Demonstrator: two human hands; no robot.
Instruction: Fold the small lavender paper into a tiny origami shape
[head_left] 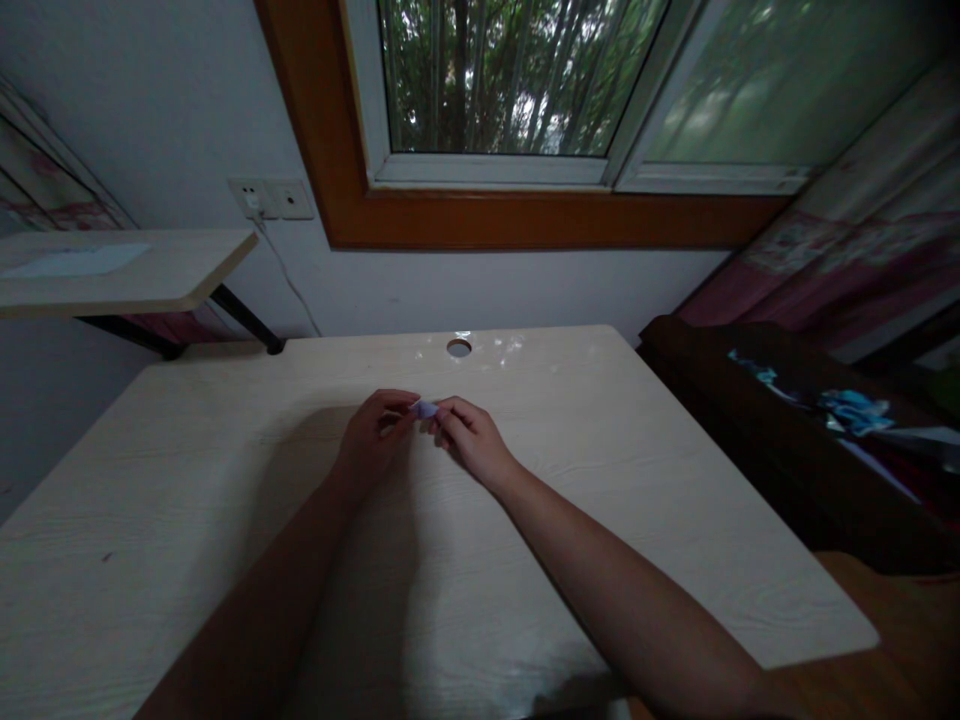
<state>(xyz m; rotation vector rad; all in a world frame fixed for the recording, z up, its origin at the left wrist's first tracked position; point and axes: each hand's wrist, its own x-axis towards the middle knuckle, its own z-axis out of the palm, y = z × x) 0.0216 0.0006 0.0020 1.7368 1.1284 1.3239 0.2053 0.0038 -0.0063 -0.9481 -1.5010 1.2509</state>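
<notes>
Between my two hands is a small, pale lilac piece that looks like folded paper (425, 409), held just above the desk (600, 480). My left hand (377, 428) pinches its left end between thumb and fingers. At its right end, my right hand (469, 432) grips it with thumb and forefinger, the other fingers curled beneath. Much of the piece is covered by fingertips, so its full shape cannot be made out. Both forearms reach in from the front edge of the desk.
A round cable hole (459, 347) lies near the desk's back edge. A raised shelf (172, 285) on black legs stands at the left. A white cord (285, 270) hangs from the wall socket (255, 198). To the right sits a dark piece of furniture (712, 390) with blue crumpled items.
</notes>
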